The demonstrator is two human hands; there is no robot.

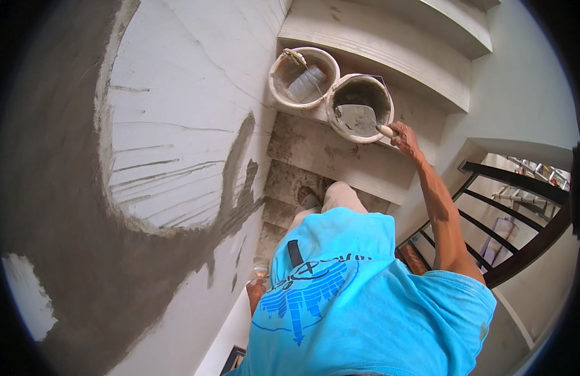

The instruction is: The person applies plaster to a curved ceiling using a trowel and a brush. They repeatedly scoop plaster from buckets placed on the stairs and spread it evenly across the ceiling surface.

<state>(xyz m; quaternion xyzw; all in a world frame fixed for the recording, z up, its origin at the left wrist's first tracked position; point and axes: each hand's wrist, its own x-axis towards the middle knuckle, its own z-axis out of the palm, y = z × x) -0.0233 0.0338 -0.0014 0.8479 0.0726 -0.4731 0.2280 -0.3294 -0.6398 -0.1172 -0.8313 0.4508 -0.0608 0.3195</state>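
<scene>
Right fingers: I am seeing them curling tight around the pale wooden handle [386,131] of a trowel [360,119], no gap showing between fingers and grip.
Right hand [404,137]: it is reaching out at the end of a straight bare arm, sitting just past the rim of the nearer bucket [359,108], on its right side.
Trowel long axis: it is running from the handle at the right down and leftward into the bucket, blade pointing left toward the wall.
Trowel blade: it is lying nearly flat inside the bucket, its broad face coated in grey mortar, touching the wet mix there.
Nearer bucket: it is standing on a stair step [340,153], round and mortar-crusted, touching a second bucket [303,77] to its left.
Second bucket: it is holding a paint roller [305,83] leaning inside.
Left hand: I am not finding it anywhere in view, so I cannot tell how its fingers are set.
Wall [158,144]: it is rising on my left, white with scored lines, with a dark band of wet grey plaster [102,269] sweeping across it.
Railing [522,207]: dark bars are standing at the right, well apart from the buckets.
</scene>
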